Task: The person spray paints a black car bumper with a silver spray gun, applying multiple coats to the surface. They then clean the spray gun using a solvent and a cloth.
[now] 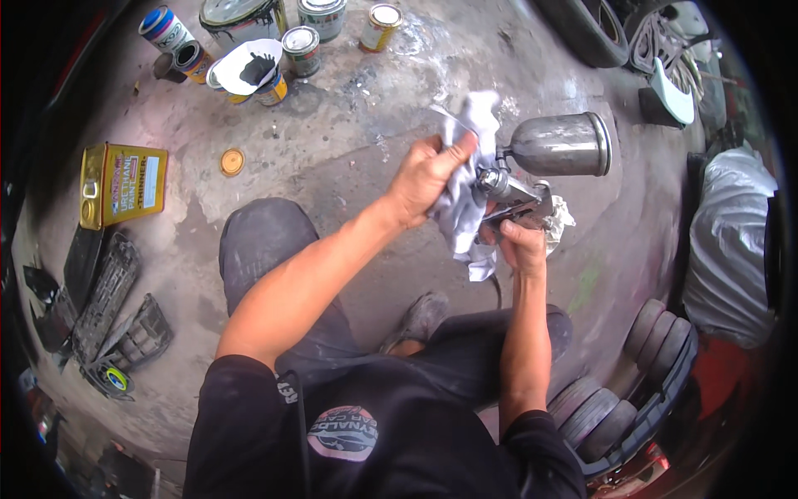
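Observation:
A spray gun (514, 191) with a metal cup (559, 145) is tilted over sideways in front of me, the cup out to the right. My right hand (524, 243) is closed around its handle, the thumb on top. My left hand (428, 179) grips a white and grey rag (459, 218), pressed against the front end of the gun. The rag hangs down between both hands and hides part of the nozzle. Behind my right hand shows a crumpled whitish piece of cloth or paper (559, 224); what holds it there is hidden.
Several paint cans (301, 51) and a white bowl (243, 68) stand on the far-left concrete floor. At left are a yellow rectangular thinner can (133, 185), a round lid (232, 162) and black plastic parts (108, 291). A tire (586, 33) and a grey-covered object (727, 241) lie right.

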Motion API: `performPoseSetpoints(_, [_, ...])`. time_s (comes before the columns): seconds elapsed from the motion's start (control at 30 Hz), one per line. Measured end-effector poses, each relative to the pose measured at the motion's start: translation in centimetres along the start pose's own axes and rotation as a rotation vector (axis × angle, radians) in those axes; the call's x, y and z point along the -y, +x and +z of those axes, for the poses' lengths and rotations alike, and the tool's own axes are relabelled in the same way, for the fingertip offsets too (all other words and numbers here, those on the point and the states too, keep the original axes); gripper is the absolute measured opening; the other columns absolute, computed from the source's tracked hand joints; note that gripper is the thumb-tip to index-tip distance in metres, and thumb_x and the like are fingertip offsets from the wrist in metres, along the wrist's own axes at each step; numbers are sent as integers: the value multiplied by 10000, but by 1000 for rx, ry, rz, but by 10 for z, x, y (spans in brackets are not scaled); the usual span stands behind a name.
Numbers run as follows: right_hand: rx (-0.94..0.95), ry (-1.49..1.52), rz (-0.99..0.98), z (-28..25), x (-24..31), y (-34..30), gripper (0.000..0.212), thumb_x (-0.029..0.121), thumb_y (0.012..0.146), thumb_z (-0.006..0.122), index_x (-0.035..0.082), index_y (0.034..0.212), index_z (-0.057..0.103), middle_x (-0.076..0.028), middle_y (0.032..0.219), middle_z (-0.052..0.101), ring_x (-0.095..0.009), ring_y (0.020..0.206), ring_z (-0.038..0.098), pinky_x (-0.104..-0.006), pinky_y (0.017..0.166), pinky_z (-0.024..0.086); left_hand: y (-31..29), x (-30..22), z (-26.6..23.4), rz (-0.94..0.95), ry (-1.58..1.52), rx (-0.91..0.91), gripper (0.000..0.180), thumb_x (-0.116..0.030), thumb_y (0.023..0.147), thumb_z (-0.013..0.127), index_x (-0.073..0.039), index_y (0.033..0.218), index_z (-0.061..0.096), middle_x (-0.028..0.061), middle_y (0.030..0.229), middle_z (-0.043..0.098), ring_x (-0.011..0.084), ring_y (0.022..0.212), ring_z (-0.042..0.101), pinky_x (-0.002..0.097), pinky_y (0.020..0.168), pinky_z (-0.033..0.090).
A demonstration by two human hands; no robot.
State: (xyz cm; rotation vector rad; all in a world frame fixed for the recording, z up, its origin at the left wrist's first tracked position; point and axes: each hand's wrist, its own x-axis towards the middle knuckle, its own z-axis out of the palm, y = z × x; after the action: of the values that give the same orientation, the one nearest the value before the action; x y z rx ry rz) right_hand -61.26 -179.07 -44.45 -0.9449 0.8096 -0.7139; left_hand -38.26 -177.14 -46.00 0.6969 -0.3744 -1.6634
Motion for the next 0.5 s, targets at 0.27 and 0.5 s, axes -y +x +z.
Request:
performPoseSetpoints(0.27, [-146,-397,55,5,4,3,303,170,884,810,-30,1098,733,-104,886,741,-188,779,688,-331,703,537,2,-9,-12,-25,-31,-54,318,-306,1115,581,-24,1243,651,52,988,735,119,855,702,276,752,583])
performPoseSetpoints(0.5, [-188,-793,-5,40,-14,9,398,49,937,760,3,1328,699,-84,1027,769,-169,855,708,-321,770,552,20,19,-31,135,299,-499,364,-239,951,826,59,1096,675,78,893,731,102,704,653,290,586,514])
